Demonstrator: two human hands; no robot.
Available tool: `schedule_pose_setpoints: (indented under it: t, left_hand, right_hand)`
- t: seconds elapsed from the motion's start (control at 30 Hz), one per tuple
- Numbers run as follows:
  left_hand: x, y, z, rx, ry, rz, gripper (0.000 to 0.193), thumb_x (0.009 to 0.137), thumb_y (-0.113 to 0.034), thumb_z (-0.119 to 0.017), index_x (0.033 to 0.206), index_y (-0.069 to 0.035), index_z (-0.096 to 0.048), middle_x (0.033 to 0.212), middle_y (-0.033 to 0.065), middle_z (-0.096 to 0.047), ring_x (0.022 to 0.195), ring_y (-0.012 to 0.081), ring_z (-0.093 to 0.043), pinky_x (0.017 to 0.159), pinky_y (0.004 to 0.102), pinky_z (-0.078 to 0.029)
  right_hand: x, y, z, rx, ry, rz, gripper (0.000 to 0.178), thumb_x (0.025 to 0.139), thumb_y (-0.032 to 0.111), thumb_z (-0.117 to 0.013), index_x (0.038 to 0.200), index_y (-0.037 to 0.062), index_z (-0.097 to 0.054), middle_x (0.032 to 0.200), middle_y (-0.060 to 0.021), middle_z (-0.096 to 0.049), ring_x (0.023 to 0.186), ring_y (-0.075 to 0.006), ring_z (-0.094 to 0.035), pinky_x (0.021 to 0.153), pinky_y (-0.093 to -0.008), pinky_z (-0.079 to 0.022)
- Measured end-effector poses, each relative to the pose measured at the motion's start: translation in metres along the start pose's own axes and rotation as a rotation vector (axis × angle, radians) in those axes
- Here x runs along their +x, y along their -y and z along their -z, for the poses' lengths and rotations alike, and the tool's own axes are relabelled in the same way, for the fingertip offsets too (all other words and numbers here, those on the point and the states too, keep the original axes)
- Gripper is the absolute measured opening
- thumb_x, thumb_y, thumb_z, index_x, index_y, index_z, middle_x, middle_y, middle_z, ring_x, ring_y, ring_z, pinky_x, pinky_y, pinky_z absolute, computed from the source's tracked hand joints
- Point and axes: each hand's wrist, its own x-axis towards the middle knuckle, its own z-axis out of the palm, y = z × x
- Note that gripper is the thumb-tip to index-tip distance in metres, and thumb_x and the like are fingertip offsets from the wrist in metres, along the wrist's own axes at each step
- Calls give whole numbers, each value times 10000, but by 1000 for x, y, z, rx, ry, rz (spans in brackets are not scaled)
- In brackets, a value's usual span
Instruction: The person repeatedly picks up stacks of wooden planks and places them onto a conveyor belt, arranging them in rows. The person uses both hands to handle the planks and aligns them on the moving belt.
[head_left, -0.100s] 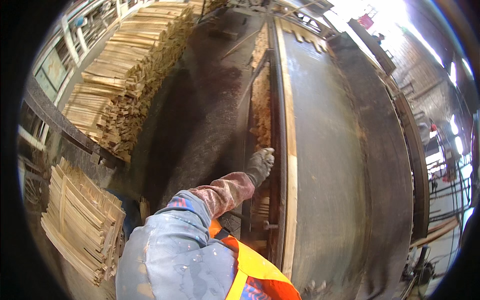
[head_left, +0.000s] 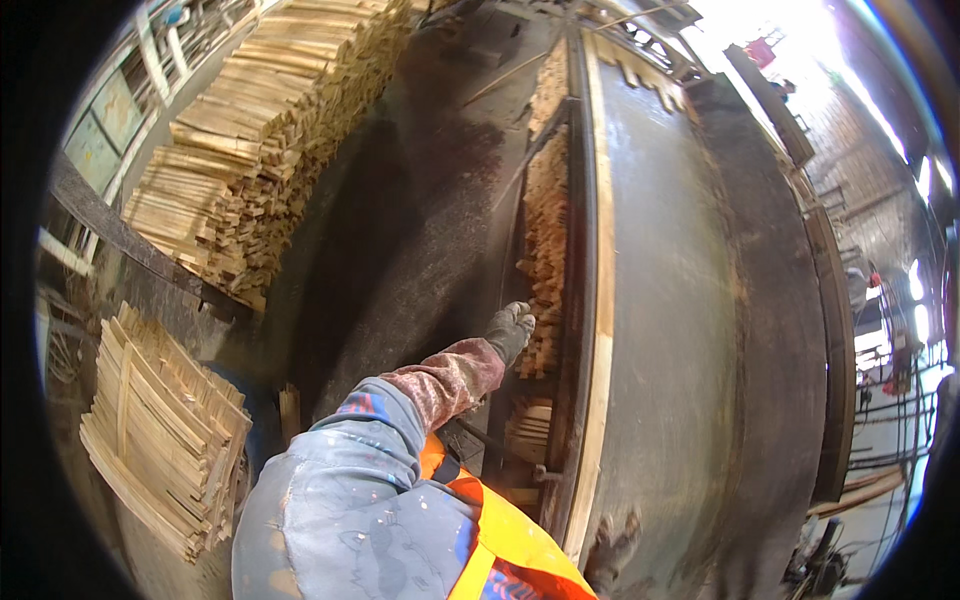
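Note:
My left hand [head_left: 510,333], in a grey glove, reaches out with its fingers curled closed. It is beside the row of stacked wood strips [head_left: 545,230], whose cut ends show along the bench's left side. Whether anything is inside the fingers is hidden. At the lower edge, my right hand [head_left: 612,550], gloved and partly cut off, lies over the dark worktop [head_left: 670,330] with its fingers apart. Between the row and the worktop runs a long pale wood strip [head_left: 602,250], along a dark rail [head_left: 578,330].
A tall stack of wood strips [head_left: 270,110] stands at the far left, and a smaller leaning bundle [head_left: 160,440] is nearer on the left. Several short wood pieces [head_left: 640,75] lie at the worktop's far end. A dark beam [head_left: 828,350] borders the right side.
My left hand has drawn slightly left and nearer, away from the rail. My right hand has come further into view at the lower edge. The whole view has shifted a little.

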Motion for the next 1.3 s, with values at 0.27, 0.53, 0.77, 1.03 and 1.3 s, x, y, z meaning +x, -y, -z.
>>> schedule_pose_setpoints:
  t: [0.27,0.53,0.77,1.03,1.3]
  left_hand:
    - [112,-3,25,569,114,-93,436,994,-153,-645,1398,-7,-570,1217,148,-676,1069,226,-661,918,360,-537]
    - [166,1,-34,506,123,48,435,996,-154,-650,1398,-16,-562,1222,148,-675,1063,235,-665,913,373,-547]
    - [185,10,-60,471,81,126,434,997,-155,-655,1398,-24,-554,1226,148,-674,1058,242,-668,910,384,-556]
    - [199,12,-57,447,68,162,434,998,-156,-661,1398,-33,-546,1232,148,-674,1052,250,-672,905,397,-565]
    - [191,11,-51,420,77,174,434,999,-157,-667,1398,-42,-538,1237,148,-673,1046,258,-676,901,410,-575]
  right_hand:
    - [172,217,-219,-610,188,437,982,835,534,-787,1590,66,-366,1573,-250,-424,1474,-443,-374,1225,-536,-288]
    - [180,172,-263,-934,107,297,1061,814,537,-750,1657,143,-238,1649,-256,-310,1536,-444,-278,1257,-565,-206]
    - [189,156,-261,-979,131,303,1228,656,530,-831,1661,155,-232,1680,-215,-269,1564,-418,-230,1271,-554,-187]
    - [188,176,-263,-920,134,275,1165,684,445,-804,1658,148,-238,1673,-222,-277,1562,-424,-232,1276,-565,-170]
    - [187,187,-265,-903,142,282,1112,732,455,-772,1652,116,-246,1670,-228,-278,1560,-427,-236,1281,-561,-160]
